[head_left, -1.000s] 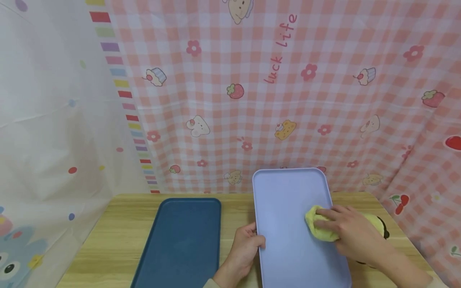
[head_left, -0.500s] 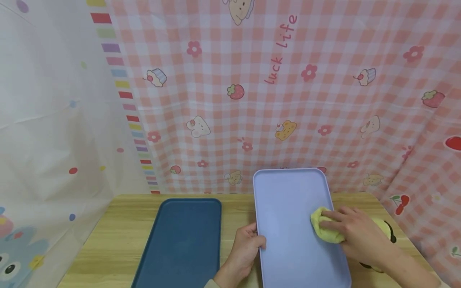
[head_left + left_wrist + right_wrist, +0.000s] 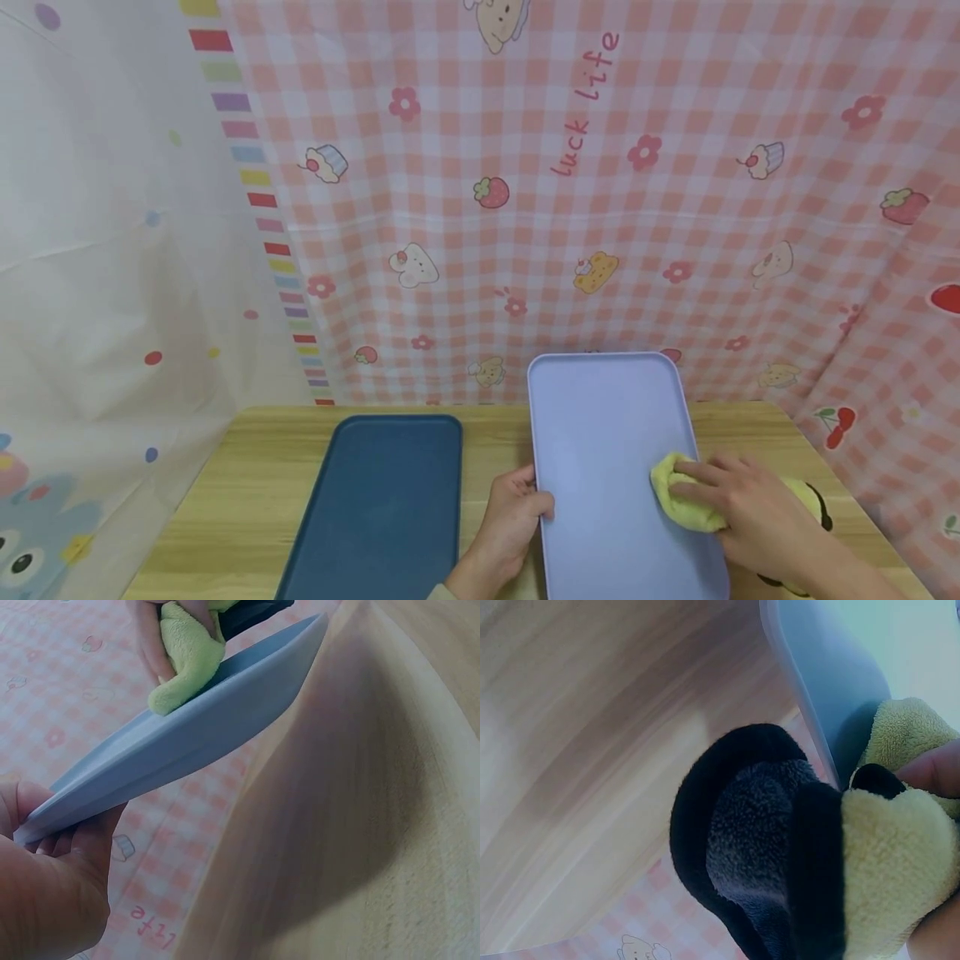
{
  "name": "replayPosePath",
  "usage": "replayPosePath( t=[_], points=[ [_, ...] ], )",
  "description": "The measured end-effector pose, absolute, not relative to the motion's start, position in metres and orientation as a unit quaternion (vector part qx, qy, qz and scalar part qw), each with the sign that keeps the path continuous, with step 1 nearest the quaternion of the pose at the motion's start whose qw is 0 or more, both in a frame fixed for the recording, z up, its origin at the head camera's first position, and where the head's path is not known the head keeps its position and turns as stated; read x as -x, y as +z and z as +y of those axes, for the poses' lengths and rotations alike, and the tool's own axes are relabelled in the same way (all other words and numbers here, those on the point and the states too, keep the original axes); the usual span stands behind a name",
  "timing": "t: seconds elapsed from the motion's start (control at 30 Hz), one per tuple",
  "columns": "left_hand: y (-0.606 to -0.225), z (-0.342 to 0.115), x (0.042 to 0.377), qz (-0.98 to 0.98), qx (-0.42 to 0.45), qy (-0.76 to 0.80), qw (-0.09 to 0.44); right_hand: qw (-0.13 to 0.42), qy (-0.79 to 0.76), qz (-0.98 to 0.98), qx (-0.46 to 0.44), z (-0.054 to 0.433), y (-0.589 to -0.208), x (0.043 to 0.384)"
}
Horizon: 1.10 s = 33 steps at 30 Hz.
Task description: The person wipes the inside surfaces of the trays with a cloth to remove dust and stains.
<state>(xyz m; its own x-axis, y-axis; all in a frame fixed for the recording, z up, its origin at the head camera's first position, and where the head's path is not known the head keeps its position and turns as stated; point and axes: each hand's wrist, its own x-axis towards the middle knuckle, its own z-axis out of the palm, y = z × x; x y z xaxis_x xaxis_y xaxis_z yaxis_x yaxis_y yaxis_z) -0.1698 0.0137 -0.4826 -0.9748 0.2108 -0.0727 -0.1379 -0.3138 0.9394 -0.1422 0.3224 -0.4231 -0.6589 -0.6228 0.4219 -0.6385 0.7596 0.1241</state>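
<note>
A light purple rectangular tray (image 3: 600,442) is held tilted up off the wooden table. My left hand (image 3: 502,529) grips its left edge, thumb on the face and fingers behind; the left wrist view shows the tray's underside (image 3: 202,746) raised above the table. Against the right part of the tray's face, my right hand (image 3: 761,517) holds a bunched yellow cloth (image 3: 684,502). Seen from the right wrist, the cloth (image 3: 896,870) has black trim and a dark grey fuzzy side, and part of it hangs past the tray's rim. The palm side of the right hand is hidden.
A dark blue tray (image 3: 382,508) lies flat on the wooden table (image 3: 217,508), left of the purple one. Pink checked fabric (image 3: 450,217) hangs behind the table, and white dotted fabric (image 3: 135,275) hangs at the left.
The right hand and the yellow cloth have slid down and slightly right over the purple tray's face. The left hand keeps its grip, and both trays stay nearly where they were.
</note>
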Motion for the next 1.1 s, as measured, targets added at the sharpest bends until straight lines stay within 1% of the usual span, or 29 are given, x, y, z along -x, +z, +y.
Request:
replayPosePath(
  t=[0.13,0.4,0.67,0.9,1.1],
  points=[
    [-0.483,0.013,0.170,0.576,-0.031,0.809,0.110,0.227,0.019,-0.910,-0.345,0.321,-0.425,0.139],
    [-0.481,0.011,0.170,0.569,-0.032,0.814,0.112,0.260,0.043,-0.891,-0.371,0.312,-0.427,0.140],
    [-0.480,0.011,0.170,0.566,-0.032,0.816,0.110,0.258,0.057,-0.883,-0.389,0.294,-0.423,0.141],
    [-0.478,0.012,0.170,0.569,-0.033,0.814,0.110,0.282,0.055,-0.868,-0.406,0.278,-0.420,0.145],
    [-0.477,0.013,0.170,0.567,-0.034,0.815,0.115,0.276,0.061,-0.862,-0.420,0.263,-0.419,0.146]
  ],
)
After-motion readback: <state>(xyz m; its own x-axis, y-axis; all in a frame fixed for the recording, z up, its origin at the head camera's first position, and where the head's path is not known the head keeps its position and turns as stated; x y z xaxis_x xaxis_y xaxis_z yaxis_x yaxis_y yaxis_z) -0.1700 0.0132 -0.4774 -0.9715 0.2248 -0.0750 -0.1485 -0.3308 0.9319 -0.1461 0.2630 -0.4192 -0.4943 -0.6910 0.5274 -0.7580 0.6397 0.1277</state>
